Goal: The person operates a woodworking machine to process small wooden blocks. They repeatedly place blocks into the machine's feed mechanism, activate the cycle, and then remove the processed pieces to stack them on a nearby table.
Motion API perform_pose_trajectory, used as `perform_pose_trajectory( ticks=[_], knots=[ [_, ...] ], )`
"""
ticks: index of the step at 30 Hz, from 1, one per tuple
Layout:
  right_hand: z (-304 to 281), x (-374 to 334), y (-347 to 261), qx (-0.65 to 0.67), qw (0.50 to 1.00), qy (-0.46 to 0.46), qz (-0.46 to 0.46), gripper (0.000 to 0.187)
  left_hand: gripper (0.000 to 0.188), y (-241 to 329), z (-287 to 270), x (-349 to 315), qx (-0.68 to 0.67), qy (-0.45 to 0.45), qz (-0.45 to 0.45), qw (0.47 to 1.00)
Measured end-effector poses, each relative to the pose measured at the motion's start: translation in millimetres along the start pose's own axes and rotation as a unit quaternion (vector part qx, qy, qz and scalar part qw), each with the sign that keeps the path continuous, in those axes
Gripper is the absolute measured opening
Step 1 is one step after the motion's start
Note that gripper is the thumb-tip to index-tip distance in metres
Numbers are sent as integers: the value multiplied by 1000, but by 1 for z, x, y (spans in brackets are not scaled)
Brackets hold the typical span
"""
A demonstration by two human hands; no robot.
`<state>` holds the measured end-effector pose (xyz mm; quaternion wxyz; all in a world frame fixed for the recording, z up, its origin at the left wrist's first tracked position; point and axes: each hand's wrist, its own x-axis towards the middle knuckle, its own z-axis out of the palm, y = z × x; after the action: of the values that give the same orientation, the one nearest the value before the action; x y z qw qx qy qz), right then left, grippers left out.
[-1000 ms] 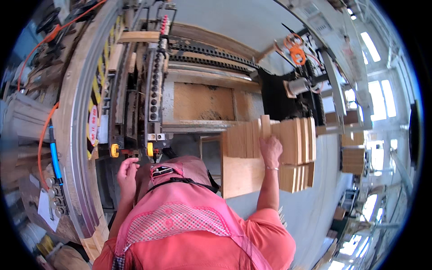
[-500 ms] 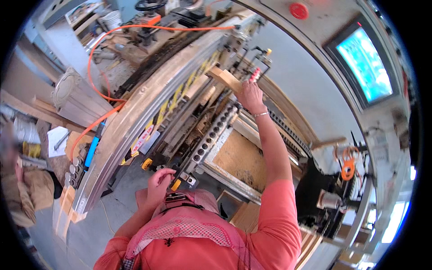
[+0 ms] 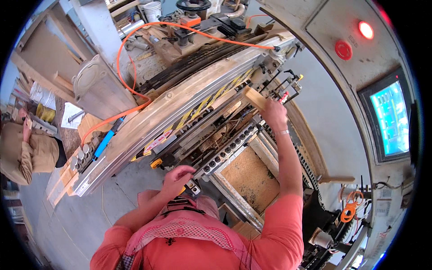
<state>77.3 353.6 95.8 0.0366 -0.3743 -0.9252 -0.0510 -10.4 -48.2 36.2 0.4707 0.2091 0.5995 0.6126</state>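
My right hand (image 3: 275, 113) reaches far out over the woodworking machine and grips the near end of a short wooden piece (image 3: 254, 97). The wood points up and left, toward the black-and-yellow striped edge (image 3: 211, 96). Just beyond that hand stands a small clamp with a red part (image 3: 284, 96). My left hand (image 3: 177, 181) hovers low by the machine's near corner, close to the end of a row of round black pads (image 3: 229, 150). Its fingers stretch loosely to the right with a gap at the thumb, and nothing shows in them.
A yellow knob (image 3: 156, 163) juts out left of the pads. A sawdust-covered tray (image 3: 249, 180) lies under my right arm. An orange hose (image 3: 189, 29) loops over the wooden beam. At right is a control panel with a lit screen (image 3: 390, 119). Another person (image 3: 28, 146) works far left.
The view has swung, so the machine sits lower and the panel shows more. My left hand's fingers have straightened somewhat. My right hand keeps hold of the wooden piece.
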Motion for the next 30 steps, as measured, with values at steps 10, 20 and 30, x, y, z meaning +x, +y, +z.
perform_pose_trajectory(
  ticks=[10,20,30],
  knots=[
    [-7,-227,-118,521,823,-215,-77,42,53,-3,47,16,35,-184,185,965],
    [-41,-285,-211,636,687,-350,46,67,51,1,3,-41,-34,-55,141,988],
    [-61,-314,-270,685,675,-250,110,62,54,-9,-24,-65,-41,-79,141,986]
  ],
)
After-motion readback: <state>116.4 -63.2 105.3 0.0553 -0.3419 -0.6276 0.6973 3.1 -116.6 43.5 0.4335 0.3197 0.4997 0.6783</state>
